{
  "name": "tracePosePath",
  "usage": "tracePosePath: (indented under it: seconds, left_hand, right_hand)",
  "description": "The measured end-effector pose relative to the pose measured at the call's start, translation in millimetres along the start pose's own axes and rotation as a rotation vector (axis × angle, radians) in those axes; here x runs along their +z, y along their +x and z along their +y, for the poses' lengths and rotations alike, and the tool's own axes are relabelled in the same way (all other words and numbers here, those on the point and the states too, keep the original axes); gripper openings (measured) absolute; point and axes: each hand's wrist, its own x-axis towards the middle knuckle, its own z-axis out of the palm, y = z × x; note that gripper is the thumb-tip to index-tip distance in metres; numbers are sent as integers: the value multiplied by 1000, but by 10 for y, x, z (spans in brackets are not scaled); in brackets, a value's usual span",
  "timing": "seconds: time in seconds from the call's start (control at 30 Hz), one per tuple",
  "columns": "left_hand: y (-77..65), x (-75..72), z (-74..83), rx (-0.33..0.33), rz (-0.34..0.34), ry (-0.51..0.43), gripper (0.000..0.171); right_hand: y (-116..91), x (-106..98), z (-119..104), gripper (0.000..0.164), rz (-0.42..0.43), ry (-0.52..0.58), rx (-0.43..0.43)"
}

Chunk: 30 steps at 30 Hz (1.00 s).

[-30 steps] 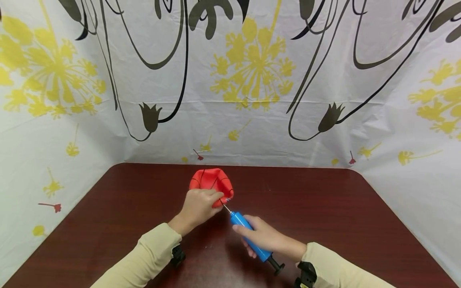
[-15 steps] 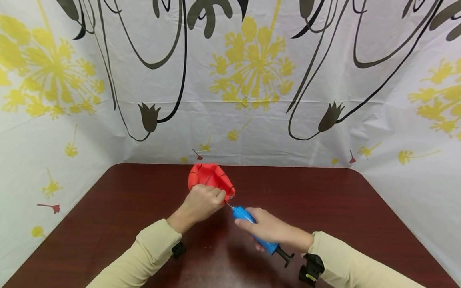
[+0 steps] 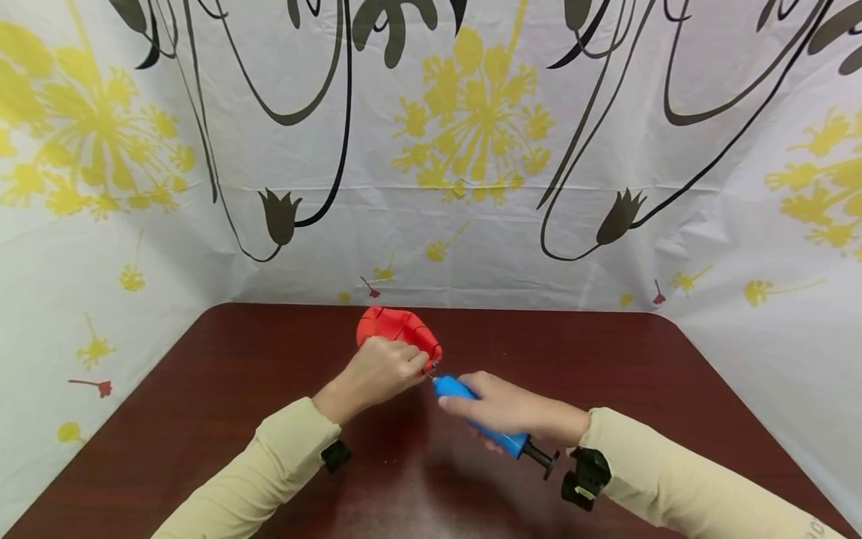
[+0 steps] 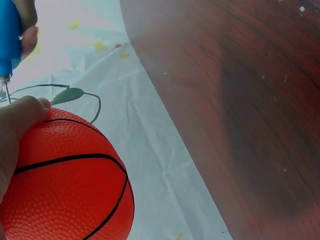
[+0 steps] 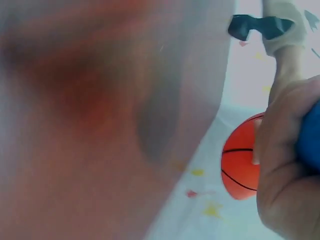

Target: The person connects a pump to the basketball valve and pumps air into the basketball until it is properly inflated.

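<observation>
A small orange-red toy basketball with black lines looks dented on top in the head view. My left hand grips its near side, the thumb lying on the ball in the left wrist view. Wrapped round the blue barrel of a hand pump is my right hand. The pump slants, its black T-shaped handle sticking out toward my right wrist. From its tip a thin metal needle reaches the ball beside my left fingers. The needle's end is hidden, so I cannot tell how deep it sits.
Both hands are above a dark red-brown table with rounded far corners. White cloth printed with yellow flowers and dark stems surrounds it at the back and sides. Black camera mounts are strapped to both wrists.
The pump and my right hand have moved forward and slightly right, and the pump lies flatter. Less needle shows between pump and ball. My left hand has shifted slightly forward and right with the ball.
</observation>
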Motion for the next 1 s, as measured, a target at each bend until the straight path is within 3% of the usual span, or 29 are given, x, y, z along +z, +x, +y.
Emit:
tracePosePath:
  seconds: [0.07,0.13,0.2,0.33,0.43,0.53,0.7,0.77,0.87,1.0]
  left_hand:
    - [5,5,4,0,-5,-7,23]
    - [4,8,14,0,-24,-16,21]
    - [-3,7,25,2,-50,-19,21]
    - [-17,-6,45,6,-87,-19,23]
    - [-13,-25,46,-2,-76,-9,24]
    - [7,-46,31,-13,-38,-7,23]
    - [53,-74,-8,-17,27,-4,25]
    - [69,-79,-17,-14,45,-5,26]
    - [81,-84,-17,-11,55,-6,24]
    - [84,-94,0,-25,47,-2,21]
  right_hand:
    - [13,-8,7,38,-41,133,41]
    - [20,-1,15,39,-51,162,51]
    - [20,14,23,39,-33,71,23]
    - [15,48,28,44,48,-210,-63]
    - [22,47,11,46,76,-281,-92]
    - [35,18,-22,42,60,-213,-77]
    - [61,-63,-67,38,-44,77,-12]
    - [66,-82,-77,37,-65,136,0]
    - [70,-82,-89,38,-38,63,-20]
    - [83,-63,-101,39,41,-142,-71]
